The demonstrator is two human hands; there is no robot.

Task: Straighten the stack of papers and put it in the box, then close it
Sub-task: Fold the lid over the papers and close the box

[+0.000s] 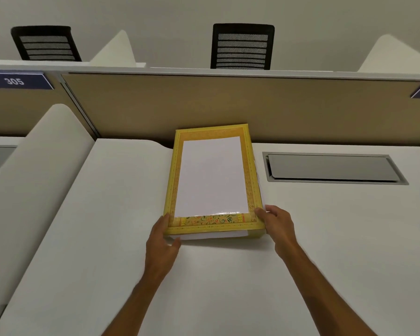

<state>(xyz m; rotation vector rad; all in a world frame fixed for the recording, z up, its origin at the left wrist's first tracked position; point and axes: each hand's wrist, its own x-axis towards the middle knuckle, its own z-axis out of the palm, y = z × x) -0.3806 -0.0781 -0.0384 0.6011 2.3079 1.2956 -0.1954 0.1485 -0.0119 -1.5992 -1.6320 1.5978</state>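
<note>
Yellow box (251,170) at frame centre on white desk (107,214), far edge against tan partition (228,105). Left hand (161,241) and right hand (275,223) curled around near corners. Bare desk on both sides. "305" sign (16,81) upper left.

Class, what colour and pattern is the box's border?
Yellow with orange ornamental floral trim on the box, head view.

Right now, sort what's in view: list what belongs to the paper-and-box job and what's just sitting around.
Part of the job:
yellow box, with its lid on
white paper showing along its near edge
left hand and right hand, holding the box's near corners

Just there:
desk
grey cable hatch
tan divider panel
two black chairs
sign reading 305
</note>
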